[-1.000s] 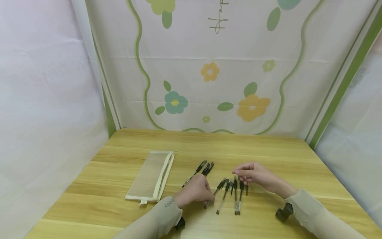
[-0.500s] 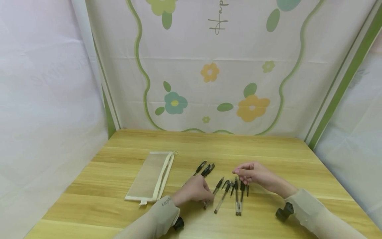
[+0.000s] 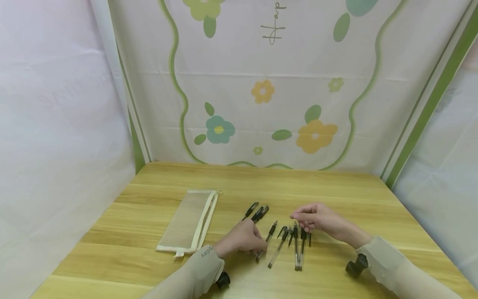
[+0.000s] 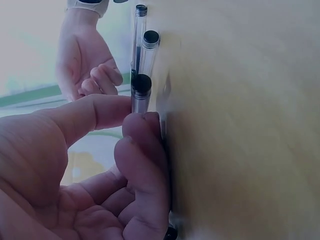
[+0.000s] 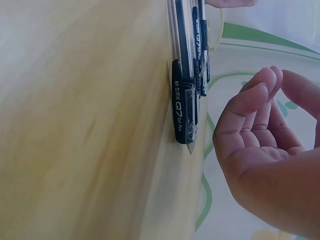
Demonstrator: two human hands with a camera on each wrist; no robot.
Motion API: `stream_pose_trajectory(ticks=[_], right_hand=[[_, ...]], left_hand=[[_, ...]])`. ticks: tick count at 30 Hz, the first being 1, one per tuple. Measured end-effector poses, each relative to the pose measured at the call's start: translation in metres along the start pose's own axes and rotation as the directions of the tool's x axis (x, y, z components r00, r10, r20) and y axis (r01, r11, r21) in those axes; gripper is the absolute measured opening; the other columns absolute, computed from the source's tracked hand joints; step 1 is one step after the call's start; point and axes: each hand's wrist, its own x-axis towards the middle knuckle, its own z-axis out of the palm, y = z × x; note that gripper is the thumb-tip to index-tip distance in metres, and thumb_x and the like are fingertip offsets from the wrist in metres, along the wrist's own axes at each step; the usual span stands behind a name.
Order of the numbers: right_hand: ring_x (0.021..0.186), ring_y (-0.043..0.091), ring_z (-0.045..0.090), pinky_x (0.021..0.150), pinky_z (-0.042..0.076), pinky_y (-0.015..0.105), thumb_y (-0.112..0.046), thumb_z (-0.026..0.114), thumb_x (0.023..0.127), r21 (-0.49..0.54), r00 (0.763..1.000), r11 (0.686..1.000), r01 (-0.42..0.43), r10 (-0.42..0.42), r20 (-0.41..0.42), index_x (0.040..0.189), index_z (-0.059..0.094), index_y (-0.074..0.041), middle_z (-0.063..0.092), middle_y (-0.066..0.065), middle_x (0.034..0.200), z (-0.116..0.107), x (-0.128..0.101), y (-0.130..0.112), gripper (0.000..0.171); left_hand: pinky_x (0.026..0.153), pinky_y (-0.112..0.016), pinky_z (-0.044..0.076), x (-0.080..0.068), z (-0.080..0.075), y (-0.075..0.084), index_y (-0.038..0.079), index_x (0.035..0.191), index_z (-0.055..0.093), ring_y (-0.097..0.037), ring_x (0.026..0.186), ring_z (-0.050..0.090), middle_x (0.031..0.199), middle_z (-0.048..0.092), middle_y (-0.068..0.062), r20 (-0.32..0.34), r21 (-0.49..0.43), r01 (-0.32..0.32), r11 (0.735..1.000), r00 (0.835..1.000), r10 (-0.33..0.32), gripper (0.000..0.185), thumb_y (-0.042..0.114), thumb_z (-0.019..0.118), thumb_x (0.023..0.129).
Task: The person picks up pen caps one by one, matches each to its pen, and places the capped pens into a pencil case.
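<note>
Head view shows your left hand (image 3: 244, 238) low over the desk (image 3: 112, 257), fingers narrow and pinching a pen (image 3: 271, 231) near its rear end. That pen lies slanted, its tip pointing away from you. In the left wrist view, your index finger is against the clear barrel, with the black end plug just past the grip.

Your right hand (image 3: 323, 220) hangs near the tips of the loose pens (image 3: 280, 249), to the right of the pinched one. Its fingers are loosely curled, their tips close together. One loose pen slants beside the pinched pen; two more lie nearly side by side, their rear ends almost meeting. The right wrist view shows a black clip (image 5: 180, 102) lettered "Q7 Gel Pen".

Three black-topped pens (image 3: 257, 212) lie just beyond your left hand, which partly hides them. Further left is a mesh pouch (image 3: 184, 220), lying flat, its zip (image 3: 203, 224) along the right side. A flowered backdrop (image 3: 231, 91) stands behind the desk.
</note>
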Motion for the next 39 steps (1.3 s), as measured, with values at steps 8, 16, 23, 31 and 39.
stream_pose_trajectory(ticks=[8,16,23,31,39], right_hand=[[0.071,0.014,0.056,0.063,0.049,0.023,-0.019,0.062,0.098,0.023,1.0,1.0,0.004,-0.004,0.023,0.122,0.057,0.014,0.062,0.008,0.083,0.0,0.001,0.003,0.041],[0.072,0.014,0.056,0.064,0.05,0.023,-0.018,0.062,0.098,0.038,1.0,0.999,-0.007,0.007,0.022,0.123,0.056,0.015,0.062,0.011,0.086,0.001,0.004,0.003,0.042],[0.072,0.015,0.057,0.065,0.051,0.024,-0.021,0.065,0.096,0.015,0.999,0.999,-0.034,0.034,0.02,0.122,0.059,0.012,0.062,0.012,0.086,0.003,0.005,0.003,0.042],[0.069,0.016,0.058,0.063,0.054,0.027,-0.02,0.068,0.094,-0.147,0.999,0.989,-0.03,0.034,0.025,0.114,0.066,0.005,0.065,0.023,0.089,0.009,-0.004,0.0,0.032],[0.066,0.018,0.056,0.063,0.054,0.036,-0.023,0.073,0.091,-0.189,0.992,0.981,-0.047,0.023,-0.126,0.118,0.064,0.005,0.063,0.018,0.083,0.021,-0.008,-0.006,0.04]], left_hand=[[0.042,-0.024,0.045,-0.002,-0.004,-0.002,0.007,0.06,0.072,-0.016,0.044,0.058,0.054,0.064,-0.004,-0.002,-0.046,0.007,0.999,1.0,-0.007,0.021,0.012,0.077,0.079],[0.046,-0.027,0.051,-0.002,-0.006,-0.007,0.005,0.071,0.075,-0.017,0.05,0.06,0.059,0.066,-0.009,-0.029,-0.178,0.019,0.984,0.999,-0.024,0.012,0.011,0.077,0.081],[0.05,-0.03,0.053,-0.002,-0.009,-0.009,0.007,0.079,0.076,-0.017,0.052,0.06,0.064,0.067,-0.008,-0.056,-0.249,0.006,0.969,0.998,-0.021,0.006,0.01,0.074,0.083],[0.05,-0.028,0.047,0.001,-0.011,-0.009,0.005,0.09,0.075,-0.015,0.06,0.06,0.074,0.068,0.0,-0.082,-0.265,-0.133,0.955,0.99,0.115,0.013,0.017,0.069,0.09],[0.054,-0.034,0.054,0.0,-0.013,-0.002,0.008,0.096,0.069,-0.028,0.068,0.063,0.08,0.066,-0.002,-0.137,-0.325,-0.264,0.908,0.963,0.231,0.01,0.018,0.069,0.093]])
